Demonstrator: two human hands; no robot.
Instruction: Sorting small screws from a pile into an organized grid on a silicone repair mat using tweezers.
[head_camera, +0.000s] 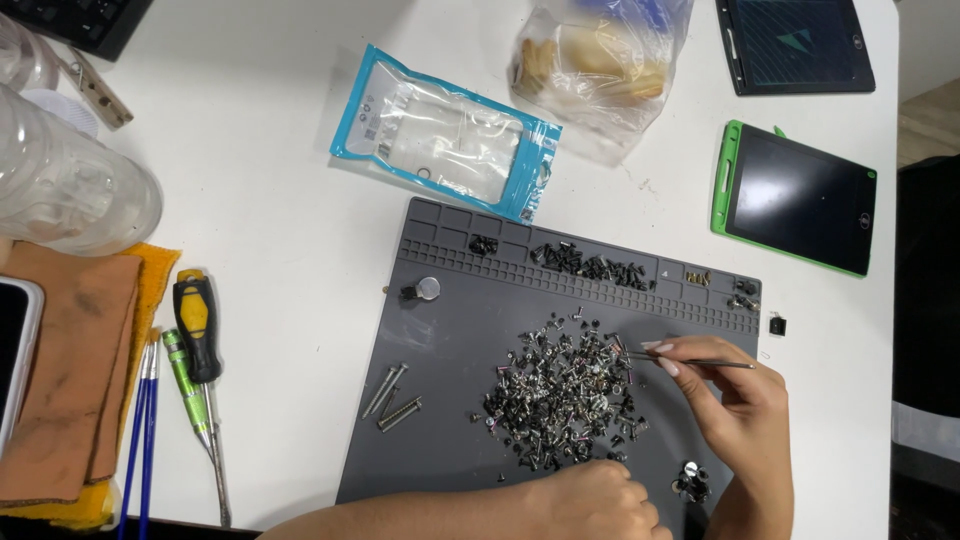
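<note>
A pile of several small dark and silver screws (563, 388) lies in the middle of a grey work mat (445, 330). My right hand (733, 412) holds thin metal tweezers (690, 361), their tips at the pile's upper right edge. My left hand (590, 500) rests on the mat's near edge, fingers curled, touching the bottom of the pile. A small cluster of dark parts (692, 481) sits between my two hands. More screws (590, 266) fill the mat's top compartments. Three long screws (392, 398) lie at the mat's left.
Left of the mat lie a black-and-yellow screwdriver (197, 325), a green one (187, 390), blue tools (140, 430) and brown and yellow cloths (80, 370). Behind are a blue-edged pouch (445, 135), a clear bag (600, 65), a green-framed tablet (797, 198) and a dark tablet (795, 45).
</note>
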